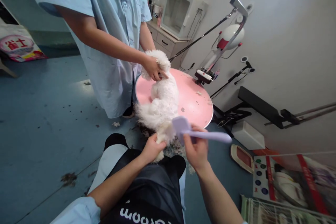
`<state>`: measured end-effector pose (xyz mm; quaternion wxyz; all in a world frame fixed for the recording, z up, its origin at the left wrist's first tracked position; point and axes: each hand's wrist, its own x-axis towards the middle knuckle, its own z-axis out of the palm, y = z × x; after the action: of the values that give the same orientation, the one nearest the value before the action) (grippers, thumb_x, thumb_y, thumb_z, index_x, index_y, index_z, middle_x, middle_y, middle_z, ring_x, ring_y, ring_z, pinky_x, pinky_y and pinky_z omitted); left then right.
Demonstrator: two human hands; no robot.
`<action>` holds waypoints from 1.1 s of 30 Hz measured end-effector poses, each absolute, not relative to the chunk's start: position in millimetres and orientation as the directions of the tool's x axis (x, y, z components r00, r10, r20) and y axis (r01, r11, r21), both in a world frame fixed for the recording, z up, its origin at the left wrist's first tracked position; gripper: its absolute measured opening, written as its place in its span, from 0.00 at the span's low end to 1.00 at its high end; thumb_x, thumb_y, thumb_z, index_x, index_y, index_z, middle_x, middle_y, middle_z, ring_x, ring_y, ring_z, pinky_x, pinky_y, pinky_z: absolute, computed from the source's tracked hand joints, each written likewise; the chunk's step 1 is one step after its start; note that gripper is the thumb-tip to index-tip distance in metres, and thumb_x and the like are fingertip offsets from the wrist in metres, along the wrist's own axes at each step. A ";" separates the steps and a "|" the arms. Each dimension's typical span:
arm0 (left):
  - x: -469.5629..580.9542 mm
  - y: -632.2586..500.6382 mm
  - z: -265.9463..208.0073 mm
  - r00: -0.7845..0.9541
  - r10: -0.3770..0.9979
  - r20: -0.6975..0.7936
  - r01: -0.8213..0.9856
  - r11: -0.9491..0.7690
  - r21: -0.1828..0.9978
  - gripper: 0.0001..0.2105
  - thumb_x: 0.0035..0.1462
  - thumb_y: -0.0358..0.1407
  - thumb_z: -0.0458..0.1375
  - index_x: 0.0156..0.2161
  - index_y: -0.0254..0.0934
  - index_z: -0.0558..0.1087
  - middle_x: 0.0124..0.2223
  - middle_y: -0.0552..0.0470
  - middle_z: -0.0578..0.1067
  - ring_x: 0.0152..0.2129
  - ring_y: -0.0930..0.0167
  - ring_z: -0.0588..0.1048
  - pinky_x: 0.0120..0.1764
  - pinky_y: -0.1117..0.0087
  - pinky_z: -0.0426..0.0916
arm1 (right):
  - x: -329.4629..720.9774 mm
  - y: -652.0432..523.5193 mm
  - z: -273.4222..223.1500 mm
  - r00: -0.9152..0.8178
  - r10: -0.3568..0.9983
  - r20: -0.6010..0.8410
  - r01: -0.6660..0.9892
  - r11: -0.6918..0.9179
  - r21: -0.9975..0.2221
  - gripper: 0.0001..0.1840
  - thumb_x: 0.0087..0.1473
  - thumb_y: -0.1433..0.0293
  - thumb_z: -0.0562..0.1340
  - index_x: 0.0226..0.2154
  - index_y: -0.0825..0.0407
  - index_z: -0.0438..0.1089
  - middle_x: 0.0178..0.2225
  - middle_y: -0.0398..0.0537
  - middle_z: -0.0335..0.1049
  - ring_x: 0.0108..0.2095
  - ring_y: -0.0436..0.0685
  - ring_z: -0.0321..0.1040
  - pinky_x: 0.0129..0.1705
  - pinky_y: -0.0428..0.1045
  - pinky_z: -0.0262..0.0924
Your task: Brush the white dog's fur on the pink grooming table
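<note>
A white fluffy dog (168, 92) stands on a round pink grooming table (194, 91), its rear toward me. My left hand (153, 148) is closed around one of its hind legs, which reaches past the table's near edge. In my right hand (196, 148) is a lilac slicker brush (181, 126), gripped near the head, with its handle pointing right. The brush head is against or very close to the fur of that leg; its pin side faces away from me. A co-worker's hand (154, 68) rests at the dog's neck.
The co-worker in a light blue coat (112, 35) stands at the table's left. A metal grooming arm (241, 17) with a strap rises behind the table. Cut fur (68, 179) lies on the floor. A black bench (259, 106) and a wire cage (278, 213) are on the right.
</note>
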<state>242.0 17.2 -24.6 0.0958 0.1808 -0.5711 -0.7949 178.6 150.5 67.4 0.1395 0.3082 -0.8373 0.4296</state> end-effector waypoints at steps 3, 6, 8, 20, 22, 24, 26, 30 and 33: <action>241.4 17.5 -27.3 -0.924 -0.340 -0.173 -0.046 -0.350 0.936 0.15 0.41 0.34 0.63 0.38 0.32 0.75 0.34 0.51 0.78 0.32 0.67 0.74 0.38 0.70 0.67 | 179.3 150.9 65.9 -0.788 -0.518 0.333 -0.585 0.461 -0.667 0.12 0.52 0.68 0.60 0.41 0.50 0.63 0.35 0.46 0.68 0.34 0.56 0.68 0.37 0.52 0.64; 240.8 18.4 -30.1 -0.913 -0.356 -0.200 -0.085 -0.313 0.946 0.15 0.42 0.33 0.62 0.38 0.31 0.75 0.34 0.50 0.78 0.33 0.66 0.74 0.39 0.68 0.67 | 179.6 150.7 67.3 -0.766 -0.354 0.537 -0.642 0.456 -0.616 0.13 0.52 0.68 0.61 0.42 0.50 0.61 0.41 0.51 0.67 0.42 0.59 0.67 0.44 0.55 0.63; 240.2 19.2 -30.8 -0.918 -0.348 -0.189 -0.074 -0.318 0.945 0.16 0.41 0.33 0.63 0.40 0.32 0.75 0.36 0.49 0.78 0.34 0.66 0.74 0.41 0.68 0.67 | 179.8 149.8 69.1 -0.773 -0.423 0.473 -0.632 0.445 -0.634 0.12 0.53 0.68 0.60 0.41 0.50 0.61 0.39 0.50 0.68 0.39 0.58 0.68 0.40 0.54 0.64; 244.3 10.6 -39.3 -0.946 -0.317 -0.066 0.032 -0.296 0.955 0.21 0.46 0.50 0.61 0.38 0.33 0.74 0.35 0.47 0.77 0.35 0.64 0.73 0.40 0.68 0.67 | 173.8 147.3 70.2 -0.850 -0.338 0.404 -0.525 0.472 -0.709 0.13 0.52 0.67 0.60 0.41 0.50 0.62 0.35 0.47 0.68 0.34 0.56 0.67 0.37 0.52 0.63; 244.3 10.4 -42.9 -0.921 -0.378 -0.098 -0.002 -0.247 0.969 0.21 0.52 0.53 0.55 0.31 0.33 0.74 0.30 0.48 0.76 0.33 0.65 0.73 0.40 0.68 0.66 | 173.8 147.3 69.0 -0.830 -0.255 0.495 -0.556 0.437 -0.707 0.15 0.52 0.67 0.60 0.43 0.50 0.61 0.38 0.49 0.68 0.39 0.57 0.67 0.42 0.53 0.62; 243.7 10.9 -45.1 -0.904 -0.410 -0.117 -0.029 -0.214 0.976 0.21 0.56 0.50 0.50 0.29 0.33 0.73 0.29 0.48 0.74 0.33 0.65 0.72 0.40 0.68 0.66 | 175.4 147.4 67.4 -0.845 -0.373 0.383 -0.521 0.414 -0.747 0.13 0.53 0.68 0.60 0.42 0.50 0.62 0.35 0.47 0.68 0.36 0.56 0.67 0.38 0.52 0.63; 243.1 11.4 -45.8 -0.909 -0.406 -0.095 -0.015 -0.196 0.980 0.18 0.58 0.46 0.49 0.31 0.33 0.73 0.30 0.49 0.74 0.34 0.66 0.71 0.41 0.68 0.65 | 177.6 147.5 65.5 -0.853 -0.450 0.265 -0.471 0.443 -0.763 0.12 0.53 0.68 0.60 0.41 0.50 0.63 0.34 0.46 0.69 0.32 0.55 0.67 0.35 0.51 0.63; 242.9 10.9 -43.7 -0.916 -0.391 -0.087 -0.019 -0.174 0.985 0.17 0.58 0.42 0.47 0.32 0.33 0.73 0.31 0.49 0.75 0.34 0.65 0.71 0.42 0.67 0.64 | 181.6 148.5 62.1 -0.849 -0.282 0.446 -0.527 0.399 -0.750 0.14 0.53 0.67 0.61 0.43 0.50 0.62 0.39 0.49 0.69 0.38 0.57 0.68 0.41 0.53 0.63; 242.4 9.8 -40.6 -0.916 -0.395 -0.073 0.002 -0.185 0.983 0.16 0.58 0.42 0.47 0.32 0.33 0.73 0.31 0.49 0.75 0.35 0.66 0.71 0.43 0.67 0.64 | 182.3 148.8 61.0 -0.860 -0.411 0.303 -0.467 0.391 -0.793 0.11 0.53 0.67 0.61 0.41 0.50 0.63 0.35 0.47 0.70 0.34 0.55 0.69 0.36 0.51 0.64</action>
<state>242.4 9.8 -40.6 0.1317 0.1573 -0.6245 -0.7536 182.3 148.8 61.0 0.0288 0.2632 -0.8336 0.4847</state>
